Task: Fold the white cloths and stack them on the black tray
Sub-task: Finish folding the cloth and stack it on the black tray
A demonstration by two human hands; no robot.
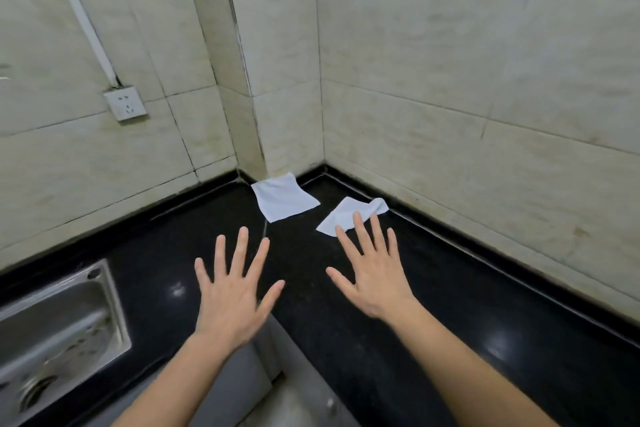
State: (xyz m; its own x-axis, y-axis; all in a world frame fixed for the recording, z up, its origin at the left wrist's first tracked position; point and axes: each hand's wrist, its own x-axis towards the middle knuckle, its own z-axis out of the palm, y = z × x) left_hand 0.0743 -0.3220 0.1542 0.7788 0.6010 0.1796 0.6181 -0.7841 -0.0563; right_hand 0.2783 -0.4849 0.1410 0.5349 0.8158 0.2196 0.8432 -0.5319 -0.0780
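You are facing a corner of pale beige marbled wall tiles (450, 45), which are filling most of the view, with dark grout lines running between them. Below them, a glossy black stone countertop (346, 340) is wrapping round the corner and catching spots of glare. A stainless steel sink (52, 322) is sitting sunk into it at your lower left. You are holding your left hand (232, 295) and right hand (374, 274) out over the counter, palms down, fingers spread wide and gripping nothing.

2 cloths are lying at the back, well beyond your left hand. A flat square white cloth (282, 198) is resting its far edge against the foot of the wall. A rumpled white cloth (346, 211) is lying just to its right, and your right fingertips (356, 218) are overlapping its near edge; you cannot tell whether they are touching it. A white wall socket (125, 103) is sitting on the left wall under a white cable duct (79, 10).
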